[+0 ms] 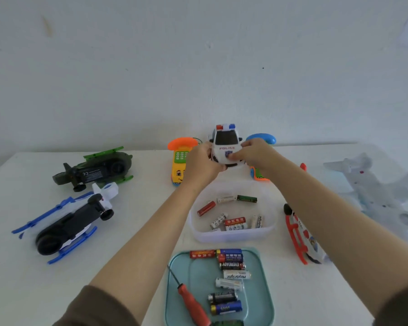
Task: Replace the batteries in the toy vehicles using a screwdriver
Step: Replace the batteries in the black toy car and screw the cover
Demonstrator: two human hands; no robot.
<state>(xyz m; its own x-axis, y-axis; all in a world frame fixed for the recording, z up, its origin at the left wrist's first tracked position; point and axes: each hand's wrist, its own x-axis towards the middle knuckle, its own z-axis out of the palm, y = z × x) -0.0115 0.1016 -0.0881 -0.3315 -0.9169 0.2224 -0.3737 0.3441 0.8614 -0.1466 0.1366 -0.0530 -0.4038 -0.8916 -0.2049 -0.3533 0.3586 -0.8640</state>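
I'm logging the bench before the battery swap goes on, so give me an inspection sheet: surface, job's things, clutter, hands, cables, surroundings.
Surface: white table.
Job's things: police car held at the far side; screwdriver on the teal tray beside a row of batteries; more batteries in the clear tub; green helicopter and blue helicopter overturned at left; red helicopter and white plane at right.
Clutter: yellow toy phone; a second phone partly hidden behind the right hand.
Hands: left hand and right hand both grip the police car.
Cables: nothing seen.
Surroundings: plain white wall.
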